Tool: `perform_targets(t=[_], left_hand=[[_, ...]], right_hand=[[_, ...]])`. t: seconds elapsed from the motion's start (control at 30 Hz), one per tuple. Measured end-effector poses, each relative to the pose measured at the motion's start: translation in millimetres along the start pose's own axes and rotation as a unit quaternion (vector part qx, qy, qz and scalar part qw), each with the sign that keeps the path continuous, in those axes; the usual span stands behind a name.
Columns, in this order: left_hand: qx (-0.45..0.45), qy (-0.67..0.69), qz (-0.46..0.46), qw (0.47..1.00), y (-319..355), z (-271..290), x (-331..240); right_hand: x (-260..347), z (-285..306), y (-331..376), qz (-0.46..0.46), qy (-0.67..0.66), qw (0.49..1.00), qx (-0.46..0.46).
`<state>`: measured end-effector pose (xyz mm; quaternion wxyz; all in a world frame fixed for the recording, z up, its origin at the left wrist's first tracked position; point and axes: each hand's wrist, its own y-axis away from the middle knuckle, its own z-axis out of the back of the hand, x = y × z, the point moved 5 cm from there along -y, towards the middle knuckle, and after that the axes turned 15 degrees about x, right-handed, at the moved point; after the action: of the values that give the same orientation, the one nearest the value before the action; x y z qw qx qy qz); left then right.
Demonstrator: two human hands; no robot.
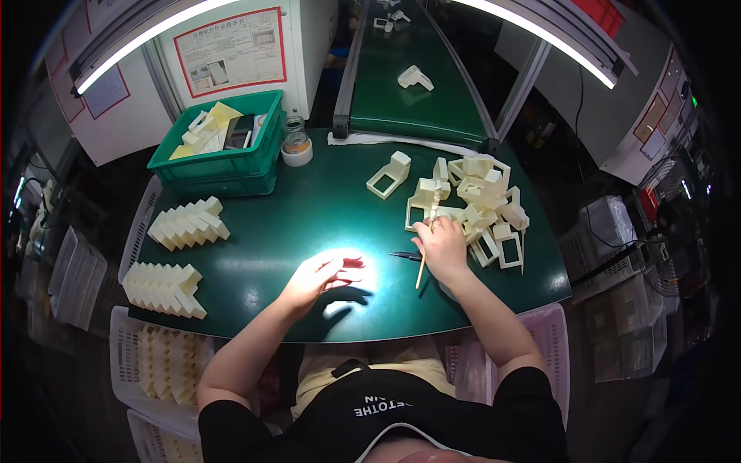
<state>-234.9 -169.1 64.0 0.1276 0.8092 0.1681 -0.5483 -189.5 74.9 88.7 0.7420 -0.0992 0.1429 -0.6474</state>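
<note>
My right hand (444, 248) grips a thin wooden stick (421, 272) that slants down toward me, and rests at the edge of a pile of cream plastic frame parts (478, 204). My left hand (320, 276) hovers over the green table (309, 224) in a bright spot of light, fingers spread and holding nothing. Dark tweezers (404, 255) lie on the table between the two hands. One single cream frame part (388, 176) stands apart, left of the pile.
A green bin (224, 147) with cream parts stands at the back left, a small glass jar (296, 144) beside it. Two stacked rows of cream parts (187, 224) (164, 288) lie on the left. A green conveyor (413, 77) carries a part (414, 77) behind.
</note>
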Motion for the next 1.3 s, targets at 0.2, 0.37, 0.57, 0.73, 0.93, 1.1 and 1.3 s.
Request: perform_targets(t=[0.2,0.37,0.57,0.73,0.93,1.1,1.3], left_hand=[[-0.004,0.127,-0.033,0.991,-36,35,15],[0.052,0.287,-0.053,0.955,-47,44,24],[0.031,0.366,-0.086,0.926,-40,65,32],[0.009,0.345,-0.076,0.935,-40,62,25],[-0.026,0.334,-0.026,0.942,-43,61,26],[0.020,0.354,-0.064,0.933,-46,63,29],[0.047,0.367,-0.059,0.927,-50,66,33]], right_hand=[[-3,-31,-34,0.020,0.031,0.998,0.048],[80,18,-44,0.207,-0.223,0.952,0.035],[66,38,-165,0.108,-0.442,0.891,0.010],[58,7,-311,0.003,-0.484,0.875,0.012],[61,-58,-365,-0.049,-0.376,0.922,0.078],[64,-40,-365,-0.063,-0.382,0.922,0.028],[60,-35,-348,-0.023,-0.400,0.916,0.005]])
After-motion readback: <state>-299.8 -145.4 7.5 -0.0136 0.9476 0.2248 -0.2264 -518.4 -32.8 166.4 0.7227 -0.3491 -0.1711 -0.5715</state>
